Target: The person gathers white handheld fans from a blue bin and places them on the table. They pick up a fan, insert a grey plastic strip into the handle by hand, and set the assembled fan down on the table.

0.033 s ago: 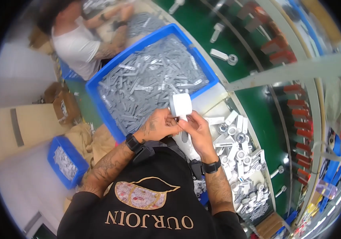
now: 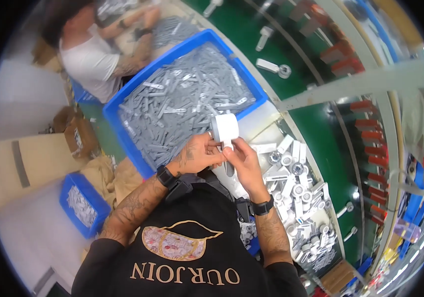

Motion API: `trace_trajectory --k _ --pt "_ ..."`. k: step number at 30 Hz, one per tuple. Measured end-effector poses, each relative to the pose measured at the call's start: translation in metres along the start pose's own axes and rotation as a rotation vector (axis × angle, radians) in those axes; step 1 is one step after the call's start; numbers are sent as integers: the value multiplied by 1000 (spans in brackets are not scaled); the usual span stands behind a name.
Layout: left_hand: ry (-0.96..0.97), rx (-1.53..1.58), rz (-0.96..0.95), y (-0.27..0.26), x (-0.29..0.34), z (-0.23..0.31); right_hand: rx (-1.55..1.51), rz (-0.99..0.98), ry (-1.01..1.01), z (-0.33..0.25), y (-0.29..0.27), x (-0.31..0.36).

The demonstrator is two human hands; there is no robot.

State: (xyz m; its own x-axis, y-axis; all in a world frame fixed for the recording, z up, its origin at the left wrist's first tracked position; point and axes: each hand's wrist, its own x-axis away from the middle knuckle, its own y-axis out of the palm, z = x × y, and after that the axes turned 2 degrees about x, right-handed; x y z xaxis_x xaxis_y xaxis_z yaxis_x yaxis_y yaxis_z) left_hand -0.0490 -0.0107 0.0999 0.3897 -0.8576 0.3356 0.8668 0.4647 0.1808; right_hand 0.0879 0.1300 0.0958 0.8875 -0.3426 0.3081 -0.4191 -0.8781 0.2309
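Note:
Both hands hold a white plastic part (image 2: 227, 126) with a thick round head and a narrow handle pointing down toward me; a grey piece shows along the head's left side. My left hand (image 2: 199, 152) has its fingers closed at the left of the handle, just below the head. My right hand (image 2: 245, 161) pinches the handle from the right, thumb on top. A grey strip-like end (image 2: 229, 170) sticks out below the fingers. Whether it is fixed to the white part is hidden. Right beyond my hands is a blue bin (image 2: 115, 116) full of grey strips.
White round-headed parts (image 2: 298, 190) lie heaped at my right, beside a green conveyor (image 2: 338, 190) carrying similar pieces. A metal bar (image 2: 343, 91) crosses above it. A co-worker (image 2: 90, 59) sits at the far left. A smaller blue bin (image 2: 87, 228) stands at the left.
The whole view has shifted slightly. My hands keep hold of the white part, and more of its handle shows between the fingers. The co-worker's arms have moved a little.

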Motion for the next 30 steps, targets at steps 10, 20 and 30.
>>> trace_trajectory --k 10,20,30 --pt "-30 -416 -36 86 -120 -31 963 624 12 -6 -169 17" --pt "62 -1239 -200 103 -153 -182 1341 827 117 120 -546 -95" --pt "-196 -443 48 3 -42 -5 1015 -186 -321 -37 -123 -17"
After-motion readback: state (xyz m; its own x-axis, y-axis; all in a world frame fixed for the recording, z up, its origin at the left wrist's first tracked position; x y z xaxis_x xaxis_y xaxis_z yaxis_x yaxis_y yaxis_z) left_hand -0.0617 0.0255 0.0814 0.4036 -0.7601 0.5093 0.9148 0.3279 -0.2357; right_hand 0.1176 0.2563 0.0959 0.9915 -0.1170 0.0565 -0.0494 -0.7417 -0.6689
